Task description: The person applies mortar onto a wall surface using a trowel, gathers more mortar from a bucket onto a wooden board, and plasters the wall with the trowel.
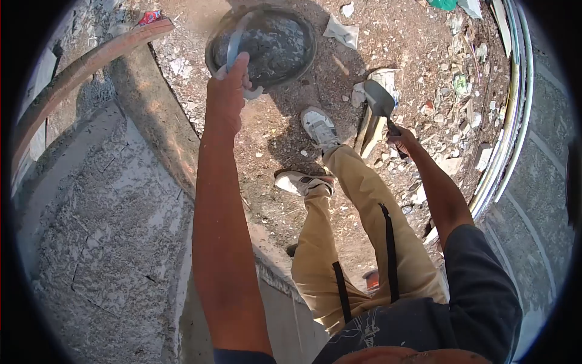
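My left hand (229, 91) is closed around a pale curved tube-like piece (233, 45) at the upper middle of the head view. One end of the piece reaches up across a round dark tub (310, 45), and the other curls out below my fingers. I cannot tell whether it is joined to the tub. Cloudy grey, wet-looking matter shows inside the tub. On the right, my right hand (403, 142) grips the handle of a trowel (379, 99). The trowel's grey blade points up and left, over the littered ground.
Rubble and scraps cover the dirt ground (273, 145) around my shoes (318, 127). Long pipes (515, 121) run along the right side. A rough plastered slab (121, 212) and a curved-looking reddish beam (91, 60) lie to the left. Several pale scraps lie near the tub.
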The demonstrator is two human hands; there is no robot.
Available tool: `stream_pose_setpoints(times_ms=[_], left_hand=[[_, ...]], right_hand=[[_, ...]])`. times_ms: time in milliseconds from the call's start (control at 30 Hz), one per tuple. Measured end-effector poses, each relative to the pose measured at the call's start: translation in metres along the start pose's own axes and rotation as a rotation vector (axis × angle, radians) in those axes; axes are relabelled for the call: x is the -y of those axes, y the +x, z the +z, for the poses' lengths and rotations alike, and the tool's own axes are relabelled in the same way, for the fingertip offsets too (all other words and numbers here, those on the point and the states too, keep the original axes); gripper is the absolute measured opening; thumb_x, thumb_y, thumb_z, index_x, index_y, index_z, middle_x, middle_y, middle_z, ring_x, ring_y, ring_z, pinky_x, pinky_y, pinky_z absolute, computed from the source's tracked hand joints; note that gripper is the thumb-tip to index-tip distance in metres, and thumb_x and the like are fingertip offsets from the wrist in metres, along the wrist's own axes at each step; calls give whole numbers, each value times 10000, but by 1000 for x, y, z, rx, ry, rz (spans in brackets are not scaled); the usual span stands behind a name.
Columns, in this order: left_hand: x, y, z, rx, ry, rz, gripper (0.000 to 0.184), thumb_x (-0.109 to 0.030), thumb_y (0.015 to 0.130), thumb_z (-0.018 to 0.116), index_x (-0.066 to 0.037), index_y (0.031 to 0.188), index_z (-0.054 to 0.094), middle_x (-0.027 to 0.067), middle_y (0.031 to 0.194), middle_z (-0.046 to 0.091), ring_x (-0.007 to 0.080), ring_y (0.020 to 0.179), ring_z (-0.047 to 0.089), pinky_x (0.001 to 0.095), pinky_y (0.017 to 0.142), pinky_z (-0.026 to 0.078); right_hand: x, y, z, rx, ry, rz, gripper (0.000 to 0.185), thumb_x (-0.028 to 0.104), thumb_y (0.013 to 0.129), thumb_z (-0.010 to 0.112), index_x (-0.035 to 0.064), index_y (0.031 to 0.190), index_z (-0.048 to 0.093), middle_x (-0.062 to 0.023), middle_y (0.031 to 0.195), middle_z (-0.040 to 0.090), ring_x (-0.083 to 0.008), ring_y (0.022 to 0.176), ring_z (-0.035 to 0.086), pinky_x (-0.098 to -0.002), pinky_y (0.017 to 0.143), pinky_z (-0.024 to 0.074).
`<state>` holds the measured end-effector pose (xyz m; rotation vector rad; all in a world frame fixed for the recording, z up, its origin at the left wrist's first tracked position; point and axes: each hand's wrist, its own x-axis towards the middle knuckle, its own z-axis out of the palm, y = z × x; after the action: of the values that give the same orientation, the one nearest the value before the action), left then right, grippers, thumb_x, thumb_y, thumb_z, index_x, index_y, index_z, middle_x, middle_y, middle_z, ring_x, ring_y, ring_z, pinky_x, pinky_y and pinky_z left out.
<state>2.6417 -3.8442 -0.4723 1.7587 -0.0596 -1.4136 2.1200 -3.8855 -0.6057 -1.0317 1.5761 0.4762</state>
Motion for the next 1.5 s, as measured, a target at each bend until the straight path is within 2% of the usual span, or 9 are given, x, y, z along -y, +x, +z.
stream_pose_setpoints(times_ms=[100, 200, 300, 533, 733, 867, 1200, 1400, 1500], left_hand=[[19, 47, -39, -249, 258, 286, 375, -426, 897, 604, -72, 774, 595, -29, 690, 510, 80, 609, 461, 240, 527, 300], [74, 71, -103, -531, 283, -24, 626, -485, 902, 581, -11, 1304, 507, 143, 1222, 596, 241, 1129, 560, 352, 758, 436], [148, 43, -102, -581, 209, -157, 684, -492, 909, 561, 6, 1359, 425, 182, 1298, 542, 279, 1187, 521, 357, 805, 438], [223, -68, 57, 63, -228, -528, 527, -459, 939, 478, 30, 1089, 603, 131, 1013, 663, 202, 920, 634, 312, 836, 480], [174, -106, 175, 389, -635, -738, 673, -625, 922, 417, -9, 1140, 578, 62, 1030, 616, 148, 902, 591, 274, 800, 462], [119, -102, 171, 430, -1146, -554, 664, -634, 919, 426, -36, 1178, 554, 59, 1143, 593, 183, 1043, 565, 326, 895, 454], [137, -139, 28, -306, -1192, -223, 312, -329, 943, 565, -91, 1145, 561, 81, 1058, 623, 211, 1072, 586, 378, 893, 488], [231, -215, -69, -809, -960, -263, 308, -246, 889, 654, -83, 1134, 564, 41, 877, 591, 182, 796, 582, 329, 711, 511], [223, -259, -76, -1015, -788, -422, 322, -263, 872, 670, -93, 1125, 565, 27, 820, 568, 171, 711, 569, 322, 626, 501]], right_hand=[[-3, 31, 36, -92, 61, 8, 339, 186, 737, 708, 32, 1032, 645, -26, 801, 615, -122, 713, 538, -307, 653, 435], [-27, 76, 66, -195, -71, -16, 316, 224, 757, 715, 33, 1000, 648, -26, 778, 617, -124, 700, 541, -314, 627, 436], [-46, 104, 77, -353, -101, -55, 414, 253, 730, 721, 23, 1066, 648, -87, 839, 657, -165, 767, 600, -326, 688, 476], [33, -2, 61, -606, -458, -277, 372, 284, 722, 709, 87, 1037, 680, -144, 730, 630, -302, 697, 629, -366, 694, 512], [183, -136, 61, -697, -264, -648, 141, 98, 713, 692, 36, 772, 579, -38, 629, 548, -168, 540, 481, -315, 542, 398], [233, -189, 82, -273, 337, -458, 138, 78, 776, 703, 38, 863, 604, 38, 690, 509, -43, 596, 454, -212, 548, 389], [299, -256, 95, 372, 43, -262, 350, 167, 809, 694, 11, 1113, 615, 29, 742, 573, -58, 644, 546, -242, 586, 450], [323, -156, 77, -72, -704, -654, 417, 284, 860, 640, 102, 1206, 495, -210, 931, 659, -407, 821, 645, -450, 685, 515], [346, -85, 84, -266, -898, -839, 391, 259, 851, 635, 103, 1193, 528, -175, 984, 666, -378, 867, 648, -449, 737, 517]])
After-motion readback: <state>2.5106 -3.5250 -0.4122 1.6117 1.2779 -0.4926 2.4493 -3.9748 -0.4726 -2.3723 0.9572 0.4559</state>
